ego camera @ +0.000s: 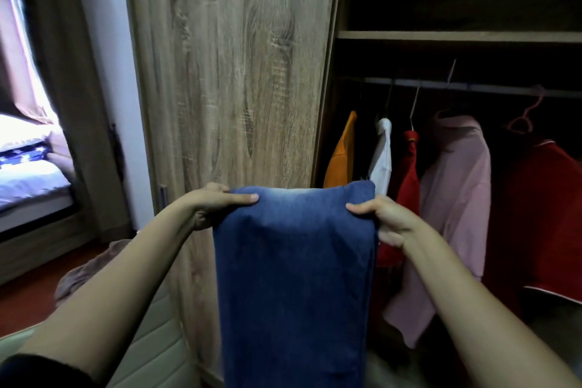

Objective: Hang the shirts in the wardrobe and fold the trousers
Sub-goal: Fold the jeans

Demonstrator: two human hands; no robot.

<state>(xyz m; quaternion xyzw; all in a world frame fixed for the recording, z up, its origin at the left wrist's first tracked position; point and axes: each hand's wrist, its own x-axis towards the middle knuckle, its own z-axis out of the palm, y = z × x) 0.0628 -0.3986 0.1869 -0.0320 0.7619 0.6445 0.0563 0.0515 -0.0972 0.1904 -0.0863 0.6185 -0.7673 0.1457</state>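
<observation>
A tall wardrobe door (230,72) of grained wood is noted; in the open bay to its right, soft shirts (456,198) are hung from a thin rail (472,90). In front of the door, the blue denim trousers (296,277) are held up as a long flat panel, faded pale along the top fold. The top corners are pinched, thumbs over the cloth, by the left hand (214,205) and right hand (387,220).

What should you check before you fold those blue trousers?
1. Left hand pinches the top left corner of the blue trousers: ok.
2. Right hand pinches the top right corner: ok.
3. Top edge held about level: ok.
4. Cloth hangs smooth, no twist in the part that shows: ok.
5. Bottom hems even: cannot tell, they are out of view.
6. Flat spot to lay them on: cannot tell.
</observation>
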